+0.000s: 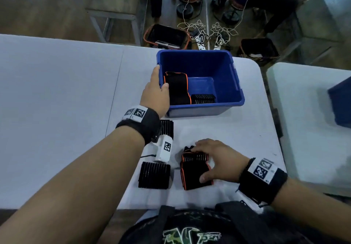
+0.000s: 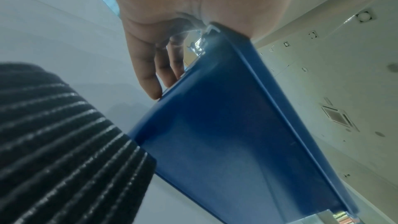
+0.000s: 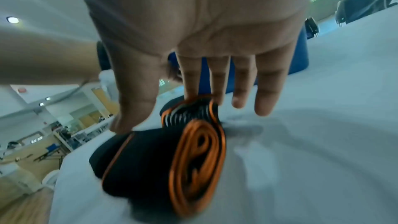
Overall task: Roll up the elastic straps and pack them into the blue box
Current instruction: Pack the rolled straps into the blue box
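The blue box (image 1: 193,53) stands open on the white table (image 1: 57,92). Two rolled black straps with orange edging (image 1: 176,86) and a black ribbed piece (image 1: 203,98) lie inside against its left and near walls. My left hand (image 1: 160,76) grips the box's left rim, thumb inside and fingers (image 2: 148,77) down the outer wall of the box (image 2: 226,134). Nearer to me, my right hand (image 1: 199,163) holds a rolled strap (image 1: 195,169) on the table. In the right wrist view the thumb and fingers of that hand (image 3: 157,111) bracket the roll (image 3: 163,164), whose orange spiral end faces the camera.
A black ribbed piece (image 1: 154,174) sits on the table below my left wrist. A second white table (image 1: 303,120) stands to the right with another blue box (image 1: 340,105) on it. Beyond the far edge are floor baskets (image 1: 167,35), tangled cables (image 1: 207,31) and seated people.
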